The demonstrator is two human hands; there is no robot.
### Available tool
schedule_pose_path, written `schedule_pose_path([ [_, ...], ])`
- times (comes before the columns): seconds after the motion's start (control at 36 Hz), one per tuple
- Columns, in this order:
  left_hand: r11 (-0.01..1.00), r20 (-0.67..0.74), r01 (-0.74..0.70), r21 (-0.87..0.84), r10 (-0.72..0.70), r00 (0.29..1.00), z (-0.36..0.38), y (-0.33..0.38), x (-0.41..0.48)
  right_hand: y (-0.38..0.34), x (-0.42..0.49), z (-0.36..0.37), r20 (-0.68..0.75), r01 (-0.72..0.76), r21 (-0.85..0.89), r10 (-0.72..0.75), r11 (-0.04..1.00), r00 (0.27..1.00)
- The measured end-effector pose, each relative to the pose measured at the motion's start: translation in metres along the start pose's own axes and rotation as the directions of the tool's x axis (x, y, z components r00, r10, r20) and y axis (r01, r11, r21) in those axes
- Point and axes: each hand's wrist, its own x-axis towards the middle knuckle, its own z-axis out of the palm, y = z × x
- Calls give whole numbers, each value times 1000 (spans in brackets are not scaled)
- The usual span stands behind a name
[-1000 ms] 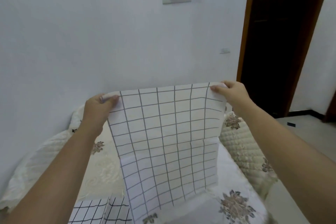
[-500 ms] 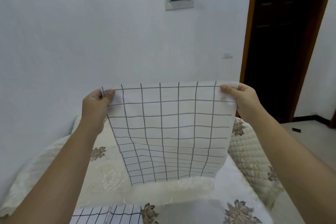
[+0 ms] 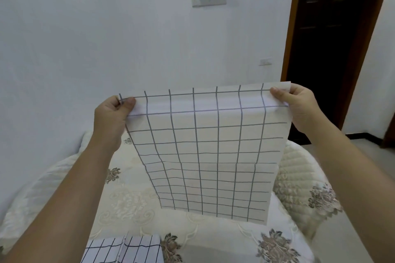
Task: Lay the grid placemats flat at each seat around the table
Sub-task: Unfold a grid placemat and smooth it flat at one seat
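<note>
Up it goes: since a second ago your hands have spread wider and the grid placemat (image 3: 205, 151) has opened out, its lower edge swung clear above the tablecloth (image 3: 128, 200). Your left hand (image 3: 111, 113) pinches the top left corner and your right hand (image 3: 299, 107) pinches the top right, both with thumbs on the front. You're in the spreading step, I'd say. Next, bring it down level at a seat, with no creases. I count one mat held in the air and one pile of folded grid placemats (image 3: 121, 250) at the near edge, its number unclear. No mat is laid flat in view.

grid placemat (image 3: 209, 156) aloft between both hands (image 3: 111, 117)
</note>
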Motion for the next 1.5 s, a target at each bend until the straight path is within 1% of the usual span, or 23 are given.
schedule_pose_path([
  [0.19, 999, -24, 37, 39, -36, 999, 7, -7, 6, -2, 4, -3, -33, 1, -61, -3, 998, 999],
  [0.31, 997, -21, 62, 47, -61, 998, 11, -14, 9, -2, 8, -3, -70, -25, -102, 18, 995, 997],
  [0.39, 994, 16, 83, 65, -84, 996, 15, -22, 13, 2, 12, -2, -104, -58, -135, 44, 989, 994],
  [0.53, 982, 78, 161, 94, -169, 983, 21, -42, 16, 15, 16, -3, -139, -137, -206, 110, 969, 984],
  [0.64, 958, 130, 267, 105, -280, 951, 22, -68, 24, 33, 22, -3, -173, -207, -266, 165, 941, 971],
  [0.75, 913, 160, 374, 161, -398, 903, 27, -100, 29, 56, 31, -3, -211, -276, -319, 216, 907, 953],
  [0.89, 860, 173, 443, 254, -491, 854, 37, -140, 29, 86, 42, -7, -229, -311, -412, 233, 856, 945],
  [1.0, 853, 127, 411, 321, -468, 874, 52, -167, 30, 118, 55, -12, -240, -336, -471, 248, 816, 939],
  [1.08, 826, 92, 443, 349, -500, 861, 62, -188, 32, 143, 71, -19, -247, -361, -486, 272, 795, 930],
  [1.28, 806, -45, 449, 385, -469, 882, 85, -229, 44, 198, 109, -30, -250, -402, -466, 319, 788, 914],
  [1.36, 784, -74, 471, 406, -485, 871, 90, -248, 47, 223, 119, -32, -225, -392, -472, 322, 790, 920],
  [1.44, 760, -87, 500, 416, -513, 854, 96, -265, 40, 250, 123, -38, -208, -421, -438, 366, 795, 907],
  [1.5, 743, -98, 523, 418, -535, 839, 98, -276, 33, 266, 120, -39, -172, -430, -431, 396, 793, 902],
])
